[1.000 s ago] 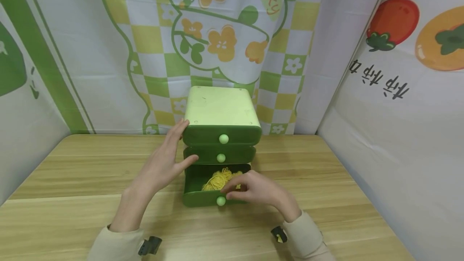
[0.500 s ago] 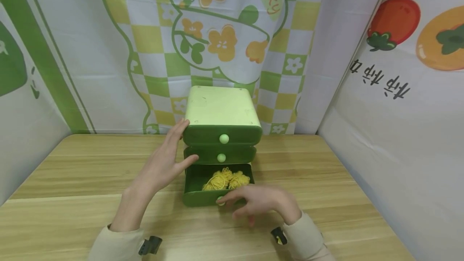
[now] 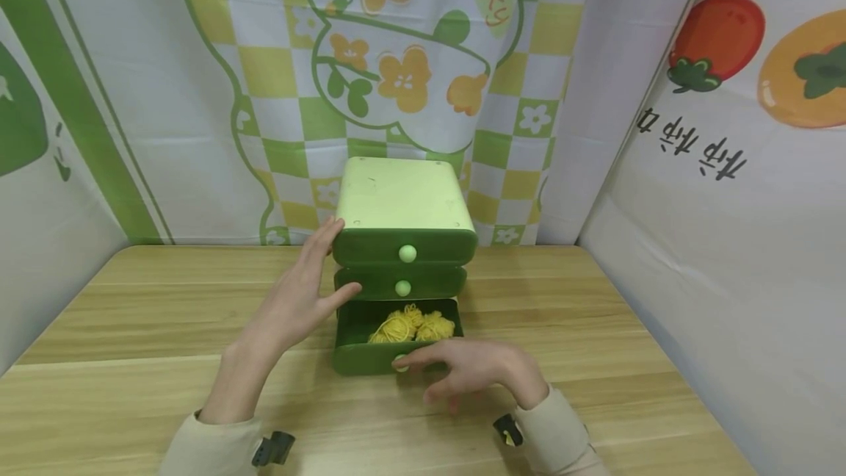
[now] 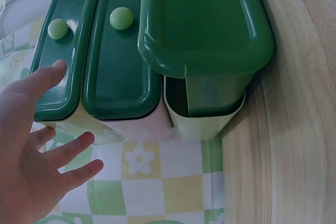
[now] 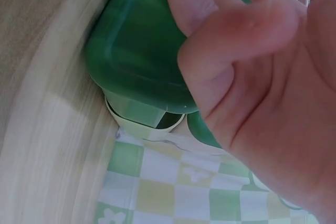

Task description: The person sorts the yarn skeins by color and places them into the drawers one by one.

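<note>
Yellow yarn point(image 3: 411, 327) sat in the open bottom drawer point(image 3: 370, 358); closing remained. Left hand point(image 3: 294, 300) flat, bracing the cabinet point(image 3: 402, 200); right hand point(image 3: 472, 369) relaxed, empty, fingertips at the drawer front.

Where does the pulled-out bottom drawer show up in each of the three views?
Head: bottom drawer at centre, low on the green cabinet, yellow yarn inside it.
Left wrist: upper right, jutting out past the two closed drawers.
Right wrist: upper left, its front under the right hand.
Shared landmark: the wooden table.
</note>
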The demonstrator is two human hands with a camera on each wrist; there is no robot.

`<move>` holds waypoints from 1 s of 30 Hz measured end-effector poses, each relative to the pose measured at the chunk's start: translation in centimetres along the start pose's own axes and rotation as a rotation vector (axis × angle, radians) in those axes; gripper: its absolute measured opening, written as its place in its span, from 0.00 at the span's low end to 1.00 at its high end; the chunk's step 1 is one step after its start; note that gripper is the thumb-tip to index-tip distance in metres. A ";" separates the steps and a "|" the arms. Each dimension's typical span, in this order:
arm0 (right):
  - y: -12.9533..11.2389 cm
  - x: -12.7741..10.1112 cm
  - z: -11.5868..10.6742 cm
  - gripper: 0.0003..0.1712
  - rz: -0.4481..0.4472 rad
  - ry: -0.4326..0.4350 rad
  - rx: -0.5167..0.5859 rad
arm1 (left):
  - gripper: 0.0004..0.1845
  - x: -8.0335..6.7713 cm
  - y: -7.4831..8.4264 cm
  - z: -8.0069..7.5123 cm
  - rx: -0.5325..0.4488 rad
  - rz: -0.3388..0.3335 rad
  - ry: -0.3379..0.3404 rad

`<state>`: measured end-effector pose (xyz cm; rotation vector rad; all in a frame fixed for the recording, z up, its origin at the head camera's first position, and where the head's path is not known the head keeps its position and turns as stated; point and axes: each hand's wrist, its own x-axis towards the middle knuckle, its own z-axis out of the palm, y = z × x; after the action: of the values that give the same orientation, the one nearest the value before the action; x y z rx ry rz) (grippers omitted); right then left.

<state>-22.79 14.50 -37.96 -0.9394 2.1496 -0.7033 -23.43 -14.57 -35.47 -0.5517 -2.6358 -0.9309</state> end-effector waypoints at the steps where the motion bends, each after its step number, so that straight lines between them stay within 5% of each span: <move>1: 0.0 0.0 0.0 0.33 -0.003 0.007 -0.009 | 0.51 0.0 0.0 0.0 0.000 0.000 0.000; 14: 0.6 0.7 0.1 0.33 0.001 0.113 -0.168 | 0.51 0.0 0.1 -0.1 0.001 -0.008 -0.005; 30: 1.9 1.7 0.2 0.39 -0.021 0.175 -0.104 | 0.50 0.0 0.0 0.0 0.006 0.012 0.001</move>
<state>-24.26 14.29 -40.05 -0.9875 2.3524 -0.7127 -23.41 -14.57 -35.48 -0.5654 -2.6300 -0.9195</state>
